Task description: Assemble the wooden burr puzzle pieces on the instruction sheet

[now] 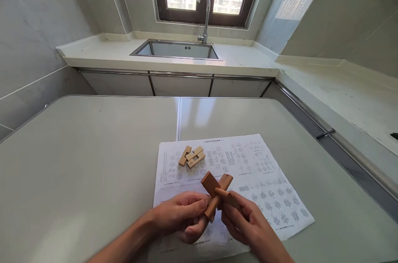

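Note:
Just above the printed sheet (pixel 248 159), my two hands hold a reddish-brown wooden interlocking puzzle (pixel 209 183) made of crossed pieces. My left hand (pixel 186 215) pinches the lower left end of one bar between thumb and fingers. From the right, my right hand (pixel 245 217) grips another piece of it, a narrow bar that crosses the others. Parts of the puzzle are hidden behind my fingers. Farther up the sheet lie several pale wooden puzzle pieces (pixel 195 157), grouped close together, with notches showing in some.
The sheet carries rows of small diagrams and rests on a pale table (pixel 93 163) with a seam down its middle. Beyond the table is a counter with a steel sink (pixel 177 50) and a tall tap (pixel 205 14) below a window. Another counter (pixel 351 93) runs along the right.

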{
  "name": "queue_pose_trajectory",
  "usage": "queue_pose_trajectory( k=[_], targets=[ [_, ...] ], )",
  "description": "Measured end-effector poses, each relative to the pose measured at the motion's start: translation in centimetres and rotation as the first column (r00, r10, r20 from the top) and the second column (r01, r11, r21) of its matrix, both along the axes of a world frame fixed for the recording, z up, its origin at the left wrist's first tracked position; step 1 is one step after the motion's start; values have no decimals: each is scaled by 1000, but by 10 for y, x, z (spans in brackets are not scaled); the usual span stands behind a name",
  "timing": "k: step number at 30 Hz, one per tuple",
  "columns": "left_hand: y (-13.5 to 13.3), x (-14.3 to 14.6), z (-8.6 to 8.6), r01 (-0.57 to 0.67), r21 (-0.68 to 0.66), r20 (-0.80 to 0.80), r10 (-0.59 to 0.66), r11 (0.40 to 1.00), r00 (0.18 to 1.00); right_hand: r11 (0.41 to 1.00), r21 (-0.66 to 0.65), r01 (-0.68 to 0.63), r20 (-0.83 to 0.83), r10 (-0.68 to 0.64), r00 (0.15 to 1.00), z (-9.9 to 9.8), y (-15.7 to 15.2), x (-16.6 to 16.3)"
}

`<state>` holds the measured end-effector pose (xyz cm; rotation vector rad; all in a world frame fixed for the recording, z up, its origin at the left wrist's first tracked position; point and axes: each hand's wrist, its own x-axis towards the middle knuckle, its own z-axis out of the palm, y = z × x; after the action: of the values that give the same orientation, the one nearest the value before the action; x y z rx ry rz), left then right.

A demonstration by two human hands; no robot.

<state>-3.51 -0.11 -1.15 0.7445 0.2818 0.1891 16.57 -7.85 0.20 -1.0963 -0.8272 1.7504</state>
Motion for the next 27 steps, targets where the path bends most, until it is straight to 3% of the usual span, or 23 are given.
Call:
queue_pose_trajectory(
  k=[5,10,14,19,23,27],
  targets=[
    [0,5,-2,-119,43,-43,121,992,992,1000,-18,9,-92,-11,996,-4,3,-1],
    [-2,8,-1,-133,146,-57,142,980,988,975,-147,168,-219,-198,955,4,17,10],
    [-4,7,4,-134,212,-118,162,968,980,944,-154,293,-259,-325,910,2,36,35],
    [-4,7,10,-141,233,-138,177,962,975,898,-158,410,-288,-439,851,-20,69,78],
    [-5,6,12,-155,242,-147,194,958,970,886,-175,430,-343,-464,817,-31,94,104],
    [-6,6,11,-152,243,-153,192,958,969,873,-238,427,-418,-488,766,-30,110,114]
  ],
)
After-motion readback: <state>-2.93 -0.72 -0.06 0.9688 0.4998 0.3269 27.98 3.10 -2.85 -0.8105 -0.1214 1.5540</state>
